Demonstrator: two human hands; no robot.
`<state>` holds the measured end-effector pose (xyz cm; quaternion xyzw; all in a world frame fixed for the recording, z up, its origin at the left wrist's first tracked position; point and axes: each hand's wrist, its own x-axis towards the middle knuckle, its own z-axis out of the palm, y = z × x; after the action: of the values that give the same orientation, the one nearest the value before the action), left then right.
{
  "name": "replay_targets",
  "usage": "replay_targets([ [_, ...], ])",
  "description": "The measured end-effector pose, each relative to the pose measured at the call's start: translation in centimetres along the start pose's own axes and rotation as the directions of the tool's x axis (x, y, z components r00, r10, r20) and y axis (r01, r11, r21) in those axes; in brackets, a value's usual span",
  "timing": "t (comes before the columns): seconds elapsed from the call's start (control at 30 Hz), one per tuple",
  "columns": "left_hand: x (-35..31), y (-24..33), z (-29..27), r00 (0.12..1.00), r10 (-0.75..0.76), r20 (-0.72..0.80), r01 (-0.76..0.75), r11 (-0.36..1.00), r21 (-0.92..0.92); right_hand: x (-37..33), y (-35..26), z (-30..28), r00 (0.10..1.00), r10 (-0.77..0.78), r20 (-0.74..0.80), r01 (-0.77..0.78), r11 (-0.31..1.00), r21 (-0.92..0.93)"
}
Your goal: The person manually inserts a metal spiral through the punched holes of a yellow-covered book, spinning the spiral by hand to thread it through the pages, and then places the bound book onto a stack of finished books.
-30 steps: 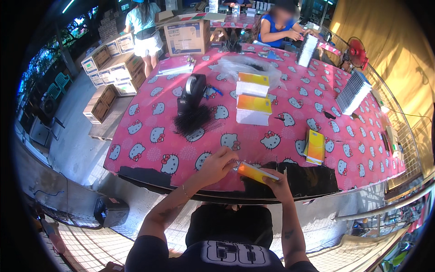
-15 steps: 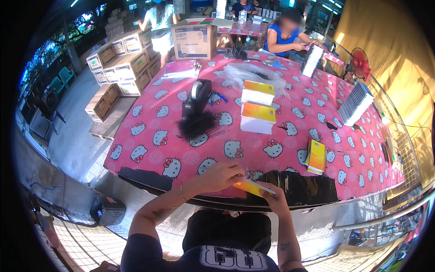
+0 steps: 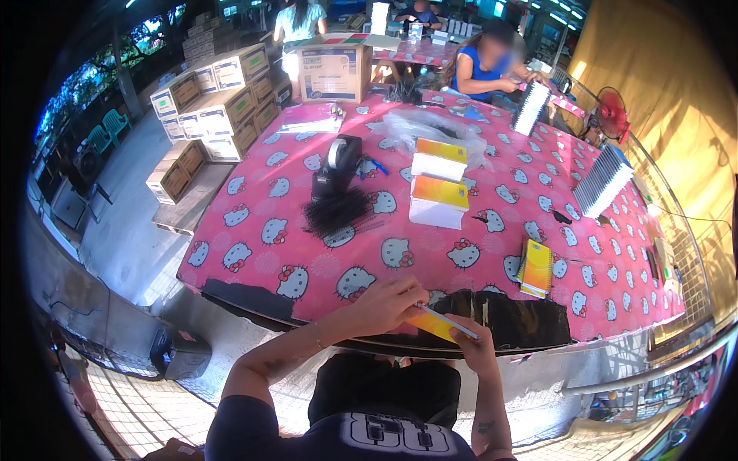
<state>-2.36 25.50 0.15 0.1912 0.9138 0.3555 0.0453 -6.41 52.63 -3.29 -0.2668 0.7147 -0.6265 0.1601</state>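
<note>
Over the near table edge, my right hand [image 3: 474,344] grips a small yellow-orange notebook [image 3: 432,326] by its right end, thumb on top. The notebook is tilted, its white page edge facing up and away. My left hand [image 3: 390,301] is at the notebook's far left corner, fingertips pinched together; what lies between them is too small to make out. Ahead on the left lies a bundle of black binding coils [image 3: 338,213], beside a black tape dispenser [image 3: 337,167]. Two stacks of unbound yellow-covered pads [image 3: 438,203] stand mid-table. Yellow spiral notebooks [image 3: 536,269] lie to the right.
A pink patterned cloth [image 3: 300,250] covers the table, torn to black at the near edge. Farther off are a clear plastic bag [image 3: 419,127], a carton [image 3: 332,73], notebook stacks [image 3: 603,182] and a red fan [image 3: 611,115]. A co-worker in blue [image 3: 484,73] sits across.
Both my hands and the notebook have shifted slightly to the right. My left hand remains at the notebook's corner. A person in the background has moved to the right.
</note>
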Motion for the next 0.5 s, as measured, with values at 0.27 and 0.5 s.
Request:
replay_targets([
  [0.27, -1.8, 2.5, 7.7, 0.891, 0.130, -0.434, 0.142, 0.829, 0.540, -0.6, -1.2, 1.7, 0.980, 0.015, -0.198, 0.019, 0.986, 0.168],
  [0.5, -1.9, 2.7, 6.8, 0.908, 0.183, -0.378, 0.049, 0.848, 0.528, 0.0, -0.7, 2.0, 0.973, 0.081, -0.215, -0.036, 0.978, 0.204],
])
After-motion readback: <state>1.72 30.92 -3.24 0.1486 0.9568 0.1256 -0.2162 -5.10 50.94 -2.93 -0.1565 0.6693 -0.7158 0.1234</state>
